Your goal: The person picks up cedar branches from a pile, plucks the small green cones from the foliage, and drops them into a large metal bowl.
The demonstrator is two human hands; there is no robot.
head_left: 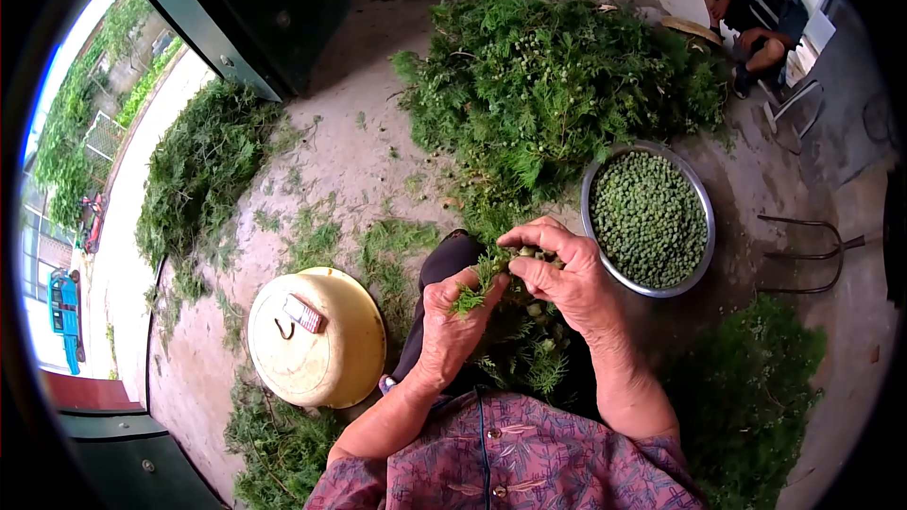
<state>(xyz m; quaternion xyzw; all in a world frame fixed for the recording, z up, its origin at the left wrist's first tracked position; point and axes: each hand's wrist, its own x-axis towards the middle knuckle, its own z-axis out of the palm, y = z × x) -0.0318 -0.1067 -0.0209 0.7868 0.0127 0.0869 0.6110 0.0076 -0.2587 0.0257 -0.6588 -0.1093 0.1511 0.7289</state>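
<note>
My left hand (pixel 452 321) grips a green leafy sprig (pixel 484 279) at its stem end, fingers closed on it. My right hand (pixel 559 276) pinches the same sprig's top, where small green seed balls sit, just left of a metal bowl (pixel 701 203) filled with picked green balls (pixel 648 219). More sprigs lie in my lap (pixel 529 359) under both hands.
A large heap of green branches (pixel 557 76) lies ahead on the concrete floor. A stripped pile (pixel 198 165) lies at the left and another (pixel 746 397) at the right. A yellow straw hat (pixel 316 335) sits by my left knee. Another person (pixel 761 24) sits at the far right.
</note>
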